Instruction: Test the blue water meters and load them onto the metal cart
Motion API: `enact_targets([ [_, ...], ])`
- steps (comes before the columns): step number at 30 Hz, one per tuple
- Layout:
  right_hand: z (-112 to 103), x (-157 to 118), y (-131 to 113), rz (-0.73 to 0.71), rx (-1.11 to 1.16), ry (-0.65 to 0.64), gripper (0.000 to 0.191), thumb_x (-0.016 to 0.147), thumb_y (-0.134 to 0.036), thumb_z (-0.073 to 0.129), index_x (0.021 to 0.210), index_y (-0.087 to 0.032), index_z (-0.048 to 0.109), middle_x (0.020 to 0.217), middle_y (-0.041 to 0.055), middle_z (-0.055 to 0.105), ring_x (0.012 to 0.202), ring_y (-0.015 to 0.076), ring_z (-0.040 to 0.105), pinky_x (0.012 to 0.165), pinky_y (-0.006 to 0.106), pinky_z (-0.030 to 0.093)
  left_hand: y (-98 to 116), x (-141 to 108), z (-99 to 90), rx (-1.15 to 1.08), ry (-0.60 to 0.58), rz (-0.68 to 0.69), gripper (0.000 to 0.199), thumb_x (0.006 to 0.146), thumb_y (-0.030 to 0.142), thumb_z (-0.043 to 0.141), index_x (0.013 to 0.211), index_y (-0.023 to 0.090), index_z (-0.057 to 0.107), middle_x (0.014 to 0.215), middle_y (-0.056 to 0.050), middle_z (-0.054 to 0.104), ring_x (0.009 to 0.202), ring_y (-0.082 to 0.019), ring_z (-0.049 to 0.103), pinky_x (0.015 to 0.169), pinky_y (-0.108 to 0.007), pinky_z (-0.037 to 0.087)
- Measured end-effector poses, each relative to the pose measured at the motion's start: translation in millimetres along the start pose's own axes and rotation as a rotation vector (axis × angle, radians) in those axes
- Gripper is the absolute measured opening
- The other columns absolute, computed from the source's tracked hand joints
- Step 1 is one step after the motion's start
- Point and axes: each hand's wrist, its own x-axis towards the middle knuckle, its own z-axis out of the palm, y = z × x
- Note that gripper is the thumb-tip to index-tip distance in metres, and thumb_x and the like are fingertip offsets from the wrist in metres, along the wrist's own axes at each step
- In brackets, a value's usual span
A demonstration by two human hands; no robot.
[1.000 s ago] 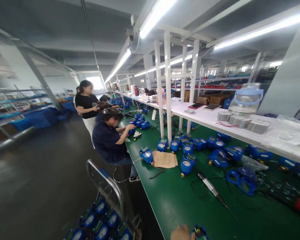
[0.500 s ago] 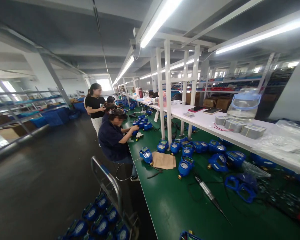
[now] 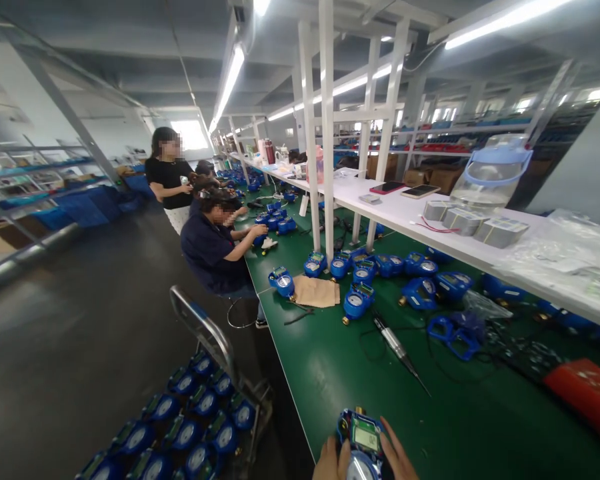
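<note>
At the bottom of the view, a blue water meter (image 3: 363, 437) with a small display and an exposed green circuit board lies on the green workbench (image 3: 325, 373). My left hand (image 3: 331, 461) grips its left side with bent fingers. My right hand (image 3: 397, 455) holds the opposite side, its fingers running along the casing. The lower part of the meter and both wrists are cut off by the frame edge. Beyond the hands lies an electric screwdriver (image 3: 396, 343) with a long thin bit. Another blue meter (image 3: 359, 300) stands behind it, close to a brown cloth-like piece (image 3: 316, 291).
On the left, a trolley (image 3: 205, 323) carries several blue meters. Blue frames (image 3: 453, 333), loose screws and a red bin (image 3: 585, 393) are at the right. A white shelf (image 3: 405, 207) runs above the bench, bearing phones and a jug (image 3: 495, 173). A seated co-worker (image 3: 213, 247) handles a meter farther along.
The view has tilted downward, bringing more of the trolley and the near meter into sight. Both my hands have come into view at that meter.
</note>
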Motion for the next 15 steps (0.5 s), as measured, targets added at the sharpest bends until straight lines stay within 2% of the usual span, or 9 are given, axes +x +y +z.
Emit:
enact_targets([
  [3,1,-12,-6,0.021,0.015,-0.024,0.081,0.070,-0.076,0.047,0.134,-0.027,0.048,0.136,0.0067,0.054,0.133,0.0265,0.041,0.111,0.041,0.034,-4,-5,-2.6,-0.055,-0.052,0.064,0.053,0.090,0.052,0.022,0.112,0.014,0.052,0.112,-0.017,0.062,0.107,-0.024,0.059,0.090,-0.030,0.043],
  [6,1,-20,-10,-0.016,0.032,-0.074,0.072,0.075,-0.069,0.050,0.133,-0.027,0.048,0.140,0.0063,0.050,0.134,0.0236,0.040,0.111,0.039,0.031,-7,-6,-5.0,-0.010,-0.063,0.075,0.052,0.090,0.054,0.025,0.112,0.015,0.050,0.107,-0.016,0.064,0.103,-0.027,0.060,0.087,-0.032,0.043],
  [11,-4,-19,4,0.130,0.045,-0.108,0.064,0.079,-0.066,0.048,0.136,-0.038,0.040,0.140,0.0026,0.050,0.127,0.0273,0.044,0.099,0.049,0.040,-11,1,-6.3,0.062,-0.150,0.036,0.054,0.091,0.054,0.028,0.121,0.014,0.046,0.108,-0.016,0.065,0.102,-0.028,0.061,0.084,-0.032,0.044],
  [15,-4,-13,11,0.151,0.056,-0.110,0.061,0.080,-0.066,0.047,0.135,-0.039,0.041,0.136,0.0028,0.053,0.122,0.0270,0.048,0.097,0.048,0.041,-9,2,-9.8,0.078,-0.173,0.021,0.057,0.092,0.054,0.029,0.127,0.012,0.044,0.112,-0.017,0.065,0.105,-0.029,0.061,0.086,-0.033,0.044],
])
